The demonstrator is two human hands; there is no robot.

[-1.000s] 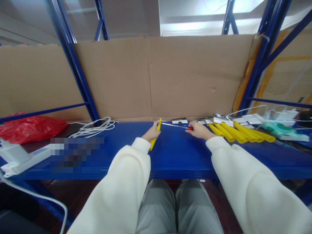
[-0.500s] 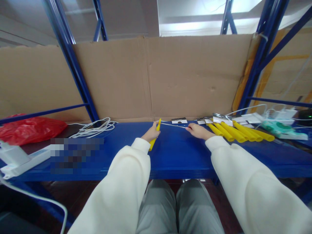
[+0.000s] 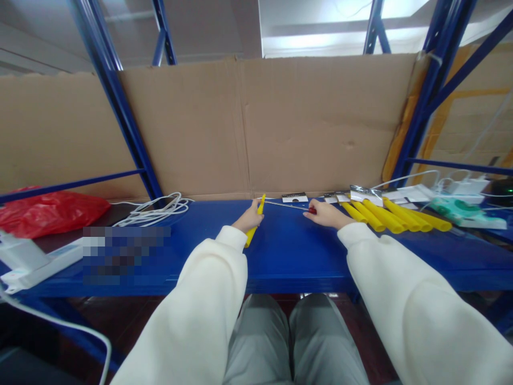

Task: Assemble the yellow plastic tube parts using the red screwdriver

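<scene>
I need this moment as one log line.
left hand: holding slim yellow piece; right hand: holding red-handled metal-shafted tool, shaft towards yellow piece; right side: yellow tubes, blue table

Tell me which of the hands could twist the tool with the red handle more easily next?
Probably the right hand: it grips the red handle, and the thin metal shaft runs toward the yellow piece. The left hand is holding that yellow piece, so it seems less free.

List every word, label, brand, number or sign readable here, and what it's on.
No text is readable.
Black-and-white card at the back: too small.
White labels by the yellow tubes: too blurred.
Green item: too blurred.
Yellow piece in the left hand: no lettering visible.
</scene>
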